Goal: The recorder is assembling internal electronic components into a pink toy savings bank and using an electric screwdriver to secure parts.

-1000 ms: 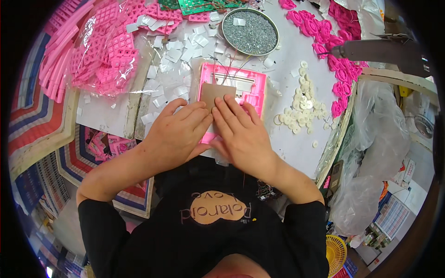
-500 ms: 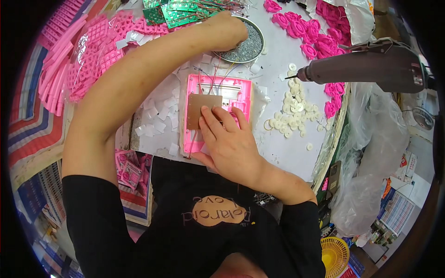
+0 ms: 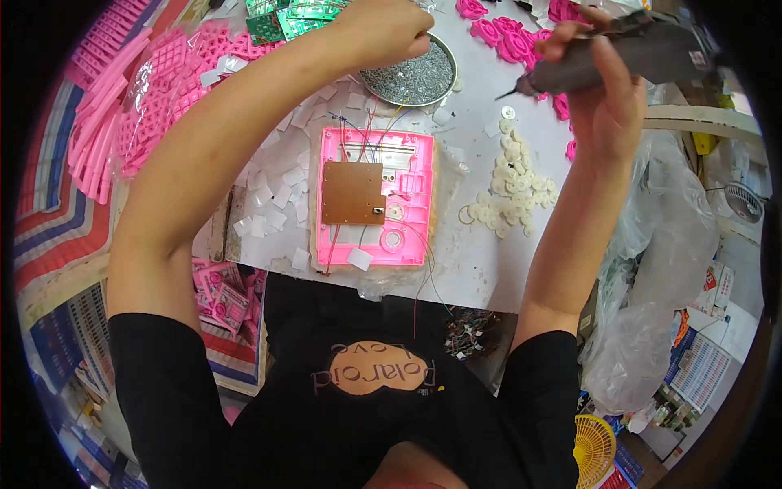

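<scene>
My left hand [image 3: 389, 33] is closed, fingertips pinched together, above the far rim of a round tin [image 3: 453, 85] full of small grey screws [image 3: 411, 80]. Whatever those fingers hold is too small or hidden to make out. At the far right my right hand [image 3: 609, 98] grips a dark electric screwdriver [image 3: 635, 57], its thin bit pointing left over the table. Between my arms lies a pink plastic casing [image 3: 418, 175], open side up. A brown circuit board [image 3: 352, 192] rests inside it, with thin red, blue and yellow wires running out.
White plastic discs [image 3: 513, 191] lie right of the casing, small white paper squares [image 3: 285, 196] left of it. Green circuit boards [image 3: 305, 20] and pink lattice parts [image 3: 167, 81] are piled at the far left. Pink ring-like pieces [image 3: 513, 41] lie far right, clear plastic bags [image 3: 635, 334] beside the table.
My right hand has left the brown board and taken hold of the electric screwdriver. My left hand has lifted out of the screws, moving slightly up and left.
</scene>
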Action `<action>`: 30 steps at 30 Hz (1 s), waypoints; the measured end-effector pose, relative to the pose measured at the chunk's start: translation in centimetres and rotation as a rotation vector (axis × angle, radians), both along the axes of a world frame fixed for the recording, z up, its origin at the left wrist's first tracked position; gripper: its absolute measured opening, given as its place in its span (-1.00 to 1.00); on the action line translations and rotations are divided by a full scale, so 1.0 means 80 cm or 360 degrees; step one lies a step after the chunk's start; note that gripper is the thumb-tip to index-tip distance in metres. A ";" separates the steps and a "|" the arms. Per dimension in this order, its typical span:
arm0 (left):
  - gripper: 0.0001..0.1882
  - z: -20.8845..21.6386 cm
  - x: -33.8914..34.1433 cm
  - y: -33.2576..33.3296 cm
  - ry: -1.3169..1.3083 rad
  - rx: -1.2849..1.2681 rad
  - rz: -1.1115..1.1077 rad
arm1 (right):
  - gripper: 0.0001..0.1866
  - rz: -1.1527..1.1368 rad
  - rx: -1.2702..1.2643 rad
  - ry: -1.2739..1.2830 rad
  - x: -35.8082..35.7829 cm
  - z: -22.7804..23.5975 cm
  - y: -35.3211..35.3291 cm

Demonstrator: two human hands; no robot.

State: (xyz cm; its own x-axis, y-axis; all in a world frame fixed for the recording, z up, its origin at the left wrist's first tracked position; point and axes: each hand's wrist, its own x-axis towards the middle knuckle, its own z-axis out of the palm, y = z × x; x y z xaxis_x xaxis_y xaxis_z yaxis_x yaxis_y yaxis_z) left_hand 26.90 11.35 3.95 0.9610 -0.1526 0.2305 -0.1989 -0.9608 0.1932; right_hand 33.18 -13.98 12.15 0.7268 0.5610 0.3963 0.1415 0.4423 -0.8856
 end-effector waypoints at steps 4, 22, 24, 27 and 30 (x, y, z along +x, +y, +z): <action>-0.81 0.016 -0.031 0.009 -0.0421 -0.0195 -0.0130 | -0.56 0.0348 -0.0145 0.0168 -0.035 -0.001 0.034; -0.81 0.021 -0.261 -0.066 0.0115 -0.0757 -0.0467 | -0.70 0.0759 0.0383 0.0451 -0.201 -0.002 0.023; -0.81 0.026 -0.261 -0.065 0.0102 -0.0758 -0.0484 | -0.72 0.0807 0.0321 0.0467 -0.205 -0.001 0.024; -0.83 0.028 -0.260 -0.062 0.0102 -0.0749 -0.0507 | -0.74 0.0823 0.0267 0.0464 -0.210 -0.003 0.030; -0.85 0.026 -0.259 -0.061 0.0202 -0.0683 -0.0527 | -0.74 0.0822 0.0144 0.0437 -0.213 -0.005 0.033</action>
